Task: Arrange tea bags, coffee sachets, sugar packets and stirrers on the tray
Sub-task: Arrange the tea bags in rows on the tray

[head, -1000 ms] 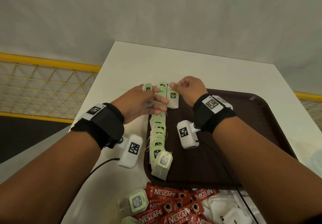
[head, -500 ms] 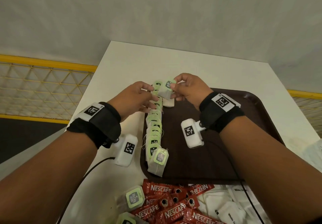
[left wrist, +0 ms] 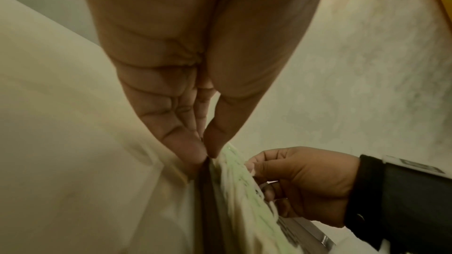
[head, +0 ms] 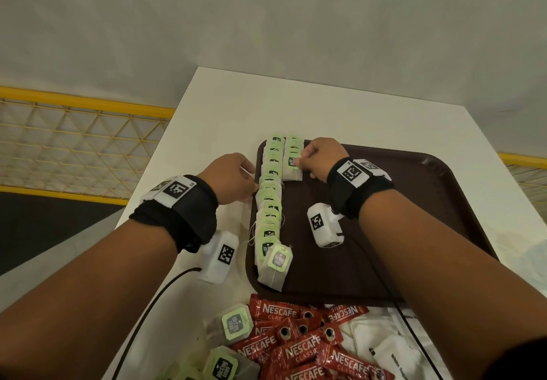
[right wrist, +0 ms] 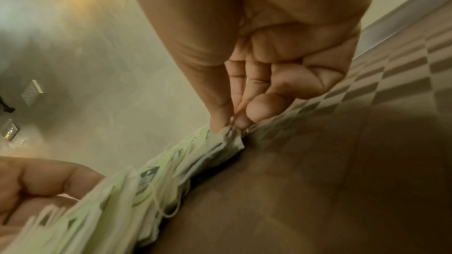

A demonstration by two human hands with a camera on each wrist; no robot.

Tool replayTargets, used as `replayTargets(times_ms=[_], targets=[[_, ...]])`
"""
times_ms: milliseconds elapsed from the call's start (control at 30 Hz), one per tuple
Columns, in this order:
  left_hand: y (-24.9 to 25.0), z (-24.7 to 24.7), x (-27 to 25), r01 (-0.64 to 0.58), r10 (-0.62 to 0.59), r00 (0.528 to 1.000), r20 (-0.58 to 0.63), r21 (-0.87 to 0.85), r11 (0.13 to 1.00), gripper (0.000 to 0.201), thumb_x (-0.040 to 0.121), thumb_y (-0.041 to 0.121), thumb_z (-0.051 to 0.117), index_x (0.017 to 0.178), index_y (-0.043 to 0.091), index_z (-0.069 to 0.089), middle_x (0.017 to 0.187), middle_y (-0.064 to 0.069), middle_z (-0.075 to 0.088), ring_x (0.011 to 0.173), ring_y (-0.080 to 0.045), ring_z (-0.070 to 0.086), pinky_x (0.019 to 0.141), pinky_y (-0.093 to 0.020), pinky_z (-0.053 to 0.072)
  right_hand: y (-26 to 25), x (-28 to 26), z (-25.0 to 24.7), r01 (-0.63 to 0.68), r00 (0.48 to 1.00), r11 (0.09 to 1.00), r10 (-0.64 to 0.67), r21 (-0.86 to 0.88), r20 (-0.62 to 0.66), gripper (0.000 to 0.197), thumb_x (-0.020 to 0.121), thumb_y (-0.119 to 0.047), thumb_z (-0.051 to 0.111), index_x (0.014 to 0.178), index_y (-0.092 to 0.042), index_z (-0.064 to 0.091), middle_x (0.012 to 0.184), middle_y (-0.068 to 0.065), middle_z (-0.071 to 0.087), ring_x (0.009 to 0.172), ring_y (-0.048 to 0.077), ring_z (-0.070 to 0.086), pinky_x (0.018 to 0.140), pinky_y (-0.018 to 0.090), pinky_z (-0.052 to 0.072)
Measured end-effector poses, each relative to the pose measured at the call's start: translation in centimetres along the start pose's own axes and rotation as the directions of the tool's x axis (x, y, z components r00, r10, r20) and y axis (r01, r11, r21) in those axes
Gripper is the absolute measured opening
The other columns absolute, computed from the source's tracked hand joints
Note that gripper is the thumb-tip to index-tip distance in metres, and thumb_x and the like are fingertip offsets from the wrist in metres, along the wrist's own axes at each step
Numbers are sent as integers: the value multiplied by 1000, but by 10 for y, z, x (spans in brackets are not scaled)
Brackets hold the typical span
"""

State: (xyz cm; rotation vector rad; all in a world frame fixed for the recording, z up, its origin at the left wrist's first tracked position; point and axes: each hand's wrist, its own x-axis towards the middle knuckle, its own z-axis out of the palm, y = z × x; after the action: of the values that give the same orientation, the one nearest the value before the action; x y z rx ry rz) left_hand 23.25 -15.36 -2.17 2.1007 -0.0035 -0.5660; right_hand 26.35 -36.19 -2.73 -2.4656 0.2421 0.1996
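**Two rows of tea bags forming on the tray**

White and bare at its far end, the desk (head: pixel 296 104) is carrying a dark brown tray (head: pixel 414 231), with grey wall and a yellow mesh rail (head: pixel 74 131) lying beyond. One long row of tea bags (head: pixel 269 202) is running down the tray's left edge; they are overlapping too closely to count. A second, short row (head: pixel 293 157) is sitting beside its far end. The left hand (head: pixel 231 178) is resting at the tray's left rim, its grip narrow, thumb and fingertip meeting against the long row. The right hand (head: pixel 322 157) is pinching the nearest bag of the short row. Red coffee sachets (head: pixel 299 347), at least six, three loose tea bags (head: pixel 233 323) and white sugar packets (head: pixel 381 347) are lying heaped off the tray, cut off by the frame.
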Motion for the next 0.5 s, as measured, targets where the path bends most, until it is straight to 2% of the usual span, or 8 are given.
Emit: replayTargets(times_ms=[67, 133, 200, 300, 400, 500], targets=[[-1, 0, -2, 3, -3, 1000, -4, -5, 1000, 32, 89, 6, 68, 119, 4, 55, 100, -13, 68, 85, -28, 72, 81, -39, 60, -1, -1, 1, -11, 1000, 1000, 11, 0, -15, 30, 83, -29, 74, 67, -20, 50, 85, 6, 64, 67, 18, 56, 79, 35, 51], [-2, -2, -5, -9, 9, 1000, -21, 25, 1000, 30, 91, 7, 66, 119, 4, 56, 97, -9, 67, 86, -27, 71, 82, -40, 60, 0, -4, 0, -7, 999, 1000, 8, 4, -43, 29, 83, -30, 73, 72, -19, 49, 86, 5, 63, 71, 20, 57, 78, 35, 50], [-2, -5, -12, -39, 45, 997, -56, 89, 995, 27, 92, 11, 63, 118, 6, 57, 98, -8, 66, 87, -25, 68, 75, -34, 60, -1, -10, -4, 11, 998, 1000, -12, -10, -70, 25, 84, -32, 72, 81, -15, 54, 88, 6, 64, 76, 22, 58, 78, 36, 51], [0, -15, -32, -91, 119, 984, -134, 197, 976, 24, 94, 25, 62, 115, 13, 59, 103, -8, 64, 93, -24, 64, 68, -29, 51, -10, -33, -13, 112, 991, 993, -114, -36, -75, 25, 85, -34, 70, 90, -11, 60, 85, 4, 63, 76, 19, 58, 73, 36, 50], [0, -24, -64, -132, 171, 971, -165, 225, 965, 22, 94, 34, 61, 110, 20, 61, 99, -1, 61, 87, -20, 62, 62, -26, 44, -29, -76, -23, 288, 958, 948, -284, -138, 50, 22, 87, -38, 67, 91, -16, 61, 77, -6, 55, 69, 9, 50, 62, 26, 39], [-6, -27, -104, -166, 202, 972, -119, 256, 952, 19, 94, 38, 60, 105, 24, 63, 94, 2, 63, 80, -18, 64, 60, -25, 44, -46, -127, -24, 428, 893, 884, -381, -189, 239, 22, 87, -43, 64, 89, -21, 62, 76, -8, 54, 68, 6, 50, 61, 24, 37]])
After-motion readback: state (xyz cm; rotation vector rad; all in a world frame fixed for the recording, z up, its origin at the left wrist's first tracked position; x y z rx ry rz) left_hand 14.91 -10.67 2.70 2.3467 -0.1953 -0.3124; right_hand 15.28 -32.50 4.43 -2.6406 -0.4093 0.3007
